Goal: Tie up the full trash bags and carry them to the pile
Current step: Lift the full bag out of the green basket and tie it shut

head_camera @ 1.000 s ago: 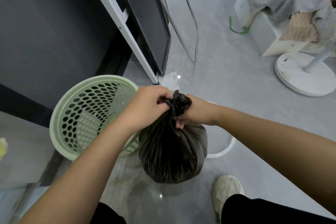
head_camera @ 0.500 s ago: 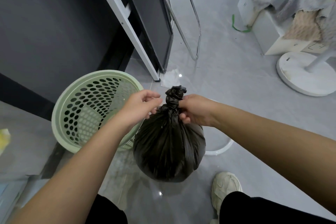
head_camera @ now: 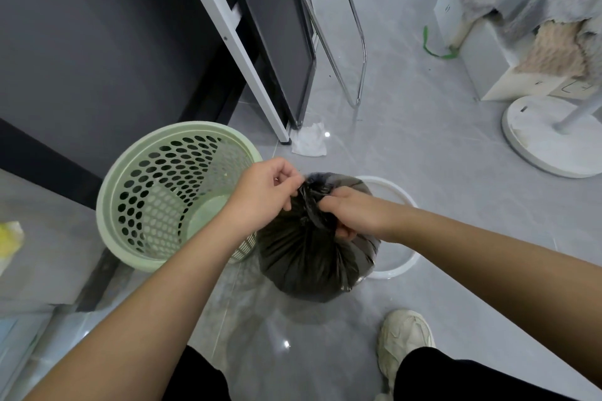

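A full black trash bag (head_camera: 309,257) stands on the grey floor in front of me, its gathered neck twisted at the top. My left hand (head_camera: 264,194) pinches the plastic at the left of the neck. My right hand (head_camera: 348,213) grips the neck from the right, fingers curled into the folds. The knot itself is mostly hidden between my fingers. Just left of the bag stands a pale green perforated basket (head_camera: 130,179), without a liner.
A white ring (head_camera: 404,262) lies on the floor behind the bag. A crumpled white tissue (head_camera: 309,140) lies by a white frame leg (head_camera: 247,65). A chrome rack (head_camera: 351,42), a white round stand base (head_camera: 547,137) and blanket-covered boxes (head_camera: 521,10) stand beyond. My shoe (head_camera: 404,342) is below right.
The upright twisted tail of the bag has been pulled down between my hands. My left hand closed back onto the neck and my right hand shifted lower on it.
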Demonstrator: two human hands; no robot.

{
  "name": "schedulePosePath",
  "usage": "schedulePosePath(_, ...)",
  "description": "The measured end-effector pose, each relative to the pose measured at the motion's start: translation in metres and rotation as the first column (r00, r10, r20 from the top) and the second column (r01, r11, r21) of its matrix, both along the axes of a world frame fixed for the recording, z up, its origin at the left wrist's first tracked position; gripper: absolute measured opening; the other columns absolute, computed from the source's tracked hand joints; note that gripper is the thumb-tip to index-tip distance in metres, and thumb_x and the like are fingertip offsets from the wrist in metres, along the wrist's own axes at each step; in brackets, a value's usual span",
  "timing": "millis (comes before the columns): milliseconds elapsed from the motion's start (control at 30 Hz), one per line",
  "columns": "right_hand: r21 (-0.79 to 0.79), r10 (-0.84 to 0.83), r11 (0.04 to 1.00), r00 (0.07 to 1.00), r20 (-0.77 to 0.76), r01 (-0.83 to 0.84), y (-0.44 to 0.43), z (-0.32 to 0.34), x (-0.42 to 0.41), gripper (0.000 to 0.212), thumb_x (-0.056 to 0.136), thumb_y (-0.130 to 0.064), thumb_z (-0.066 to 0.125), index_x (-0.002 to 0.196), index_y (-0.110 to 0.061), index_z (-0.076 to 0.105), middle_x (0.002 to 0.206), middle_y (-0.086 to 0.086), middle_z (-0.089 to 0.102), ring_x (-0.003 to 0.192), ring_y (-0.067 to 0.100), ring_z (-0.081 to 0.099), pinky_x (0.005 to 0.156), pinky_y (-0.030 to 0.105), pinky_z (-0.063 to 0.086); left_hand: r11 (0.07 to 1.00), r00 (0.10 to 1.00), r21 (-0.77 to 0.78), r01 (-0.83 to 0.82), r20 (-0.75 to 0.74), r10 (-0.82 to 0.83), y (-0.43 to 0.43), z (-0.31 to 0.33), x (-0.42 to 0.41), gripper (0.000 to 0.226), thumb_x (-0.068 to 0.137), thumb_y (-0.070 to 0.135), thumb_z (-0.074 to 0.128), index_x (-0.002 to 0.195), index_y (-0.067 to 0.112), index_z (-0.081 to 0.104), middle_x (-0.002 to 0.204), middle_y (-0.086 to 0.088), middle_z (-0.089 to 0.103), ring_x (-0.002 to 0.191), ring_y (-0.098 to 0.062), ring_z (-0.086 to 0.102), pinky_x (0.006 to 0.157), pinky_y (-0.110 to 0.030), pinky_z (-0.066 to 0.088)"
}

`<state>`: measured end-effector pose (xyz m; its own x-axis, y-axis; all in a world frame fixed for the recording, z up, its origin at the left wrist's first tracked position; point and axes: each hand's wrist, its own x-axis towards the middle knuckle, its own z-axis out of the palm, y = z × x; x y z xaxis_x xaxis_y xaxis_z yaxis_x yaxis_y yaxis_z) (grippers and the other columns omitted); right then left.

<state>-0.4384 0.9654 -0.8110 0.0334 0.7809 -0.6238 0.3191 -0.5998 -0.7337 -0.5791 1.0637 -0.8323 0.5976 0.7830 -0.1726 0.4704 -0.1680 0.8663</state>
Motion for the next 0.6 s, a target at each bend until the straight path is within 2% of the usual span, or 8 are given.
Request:
schedulePosePath(67,0.038,0.054,0.998,0.998,0.028,-0.055,-0.001,-0.003,-0.002,0.028,0.095,-0.03,0.041,0.073,-0.012,0.045,0.064,0.004,0.042,0.052,0.013,0.043,0.051,0.024,0.037,1.0,1.0,0.005,0.005,-0.005,-0.005,0.001,-0.003,0.004,0.013,0.089,0.016,0.059,0.075,0.016,0.06,0.058,-0.002,0.06,0.048,-0.012,0.055,0.052,-0.024,0.039)
schedulePosePath(167,0.119,0.168,0.975,0.972,0.163,-0.189,0.0,-0.009,-0.002,0.035,0.095,-0.044,0.043,0.083,-0.013,0.055,0.074,0.001,0.055,0.069,0.012,0.052,0.066,0.024,0.041,1.0,1.0,-0.012,-0.002,-0.02,0.002,0.002,-0.009,0.01,0.018,0.089,0.016,0.059,0.072,0.02,0.057,0.052,0.0,0.057,0.041,-0.007,0.051,0.051,-0.023,0.038)
schedulePosePath(267,0.168,0.163,0.964,0.957,0.24,-0.206,0.002,-0.007,0.0,0.02,0.099,-0.032,0.043,0.087,-0.021,0.056,0.085,-0.006,0.056,0.084,0.011,0.051,0.075,0.023,0.039,0.994,0.998,-0.093,-0.049,0.02,0.051,0.003,-0.013,0.012,0.015,0.09,0.015,0.058,0.074,0.016,0.059,0.056,0.0,0.056,0.038,-0.004,0.049,0.045,-0.019,0.037)
schedulePosePath(333,0.172,0.134,0.97,0.966,0.222,-0.174,0.004,-0.005,0.002,0.019,0.099,-0.027,0.043,0.09,-0.021,0.058,0.086,-0.006,0.057,0.086,0.011,0.052,0.079,0.025,0.04,0.988,0.998,-0.151,-0.045,0.032,0.05,0.003,-0.016,0.009,0.009,0.091,0.013,0.056,0.084,0.015,0.062,0.065,0.001,0.058,0.042,-0.001,0.05,0.044,-0.016,0.038)
schedulePosePath(400,0.181,0.129,0.969,0.971,0.2,-0.166,0.006,-0.003,0.004,0.018,0.098,-0.025,0.045,0.096,-0.017,0.061,0.086,-0.007,0.058,0.083,0.008,0.052,0.081,0.026,0.039,0.977,0.998,-0.201,0.069,0.024,-0.065,0.001,-0.019,0.002,0.016,0.09,0.008,0.053,0.097,0.018,0.063,0.083,0.003,0.064,0.069,-0.005,0.06,0.061,-0.021,0.047)
schedulePosePath(467,0.194,0.127,0.967,0.974,0.187,-0.164,0.008,-0.002,0.007,0.02,0.098,-0.026,0.045,0.09,-0.02,0.062,0.083,-0.01,0.058,0.079,0.004,0.052,0.077,0.022,0.04,0.939,0.97,-0.255,0.232,-0.004,-0.241,-0.002,-0.022,-0.006,0.031,0.084,0.002,0.05,0.108,0.019,0.059,0.099,0.005,0.064,0.095,-0.008,0.059,0.082,-0.022,0.046)
schedulePosePath(533,0.203,0.128,0.965,0.973,0.193,-0.167,0.01,0.001,0.011,0.025,0.098,-0.028,0.045,0.075,-0.028,0.054,0.073,-0.015,0.052,0.069,-0.001,0.048,0.068,0.019,0.037,0.89,0.915,-0.255,0.379,-0.04,-0.401,-0.01,-0.019,-0.011,0.039,0.084,-0.002,0.05,0.113,0.025,0.051,0.099,0.015,0.058,0.092,0.009,0.054,0.077,-0.009,0.041)
schedulePosePath(600,0.213,0.113,0.965,0.973,0.201,-0.156,0.013,0.003,0.016,0.028,0.099,-0.029,0.044,0.071,-0.029,0.052,0.069,-0.014,0.05,0.063,-0.001,0.047,0.067,0.019,0.037,0.887,0.887,-0.117,0.446,-0.073,-0.456,-0.012,-0.022,-0.01,0.04,0.083,0.01,0.062,0.116,0.029,0.048,0.103,0.016,0.058,0.094,0.014,0.053,0.079,-0.007,0.04)
